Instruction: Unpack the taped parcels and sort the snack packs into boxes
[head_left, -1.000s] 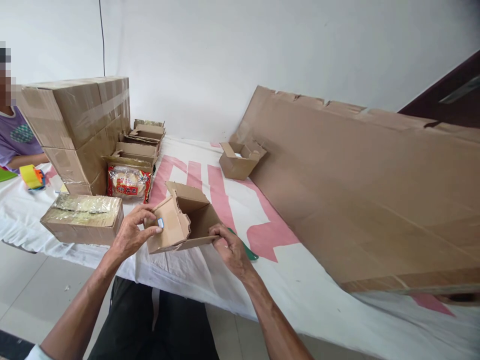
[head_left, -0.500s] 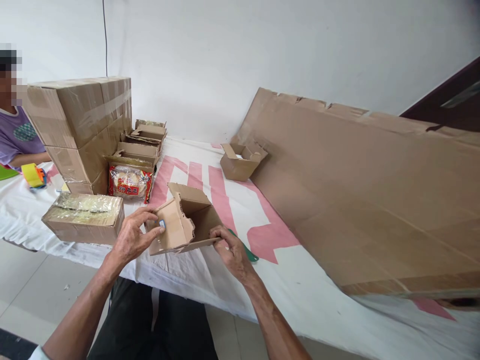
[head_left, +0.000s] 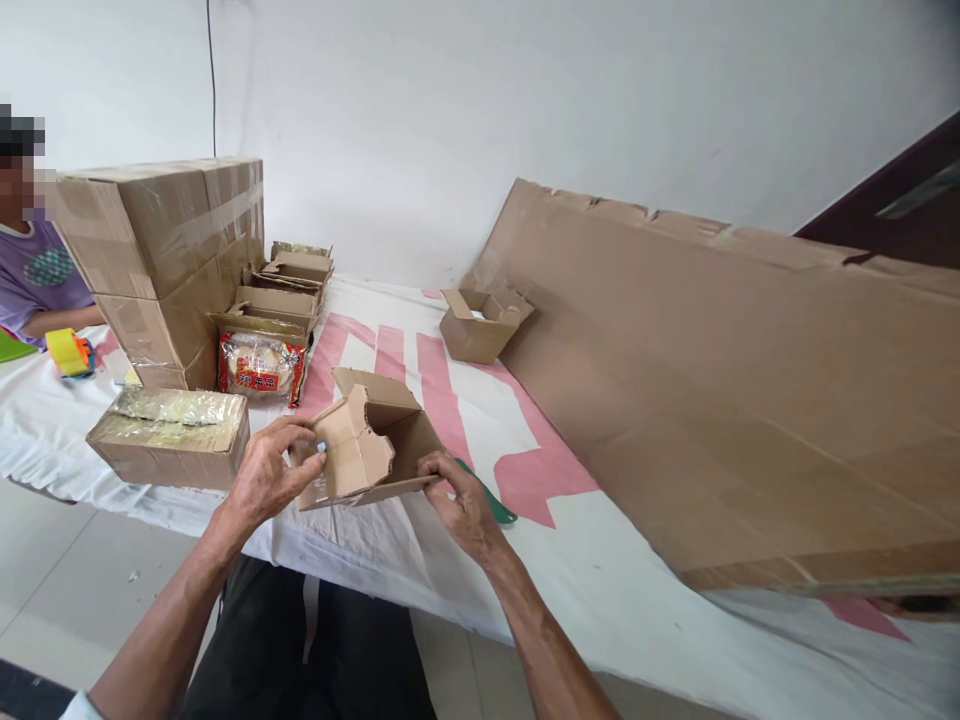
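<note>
A small cardboard box sits tilted near the table's front edge, its flaps folded up and its inside showing bare. My left hand grips its left end, the thumb pressed on the end panel beside a small blue-and-white label. My right hand pinches the near right edge of the same box. A green object, mostly hidden, lies behind my right hand. Just left of my left hand is a taped cardboard carton. Beyond it a red-and-clear food packet leans against open boxes.
Stacked taped cartons stand at the left, with a yellow tape dispenser and a person beyond. Another open box sits at the back. A large cardboard sheet leans on the right over the white-and-pink cloth.
Both hands stay in the same grip on the box. The end panel under my left thumb has shifted very slightly; the rest looks the same.
</note>
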